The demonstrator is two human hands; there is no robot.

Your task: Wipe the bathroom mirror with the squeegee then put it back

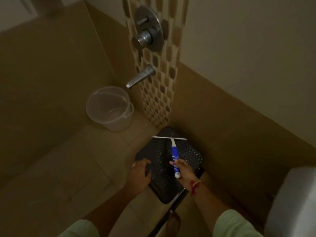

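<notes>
Two hands over a black dimpled stool (164, 161) in the shower corner. Right hand (183, 170) is curled round the lower end of the squeegee (174, 155), pinching the blue-and-white handle; the white blade lies crosswise at the far end, over the stool top. I can't tell whether the blade touches the stool or hangs just above it. Left hand (140, 173) rests flat on the stool's near-left edge, fingers loosely spread, gripping nothing.

My read: this is either the pick-up or the put-back, and one frame doesn't settle which. No mirror is in view, so I can't judge whether wiping is done. If it's the pick-up, the next move calls for lifting the squeegee clear and turning toward the mirror. If it's the put-back, it calls for laying the handle down flat so it doesn't slide off the dimpled top, then letting go.

Hard to see: the light is dim and everything is tinted brown. Stool legs are mostly hidden under the top. A clear bucket (109, 108) stands on the floor under the wall spout (140, 77), well apart from the stool. A pale object at the right edge is cut off; I can't identify it. Something dark lies below the stool near a bare foot, unclear what.
</notes>
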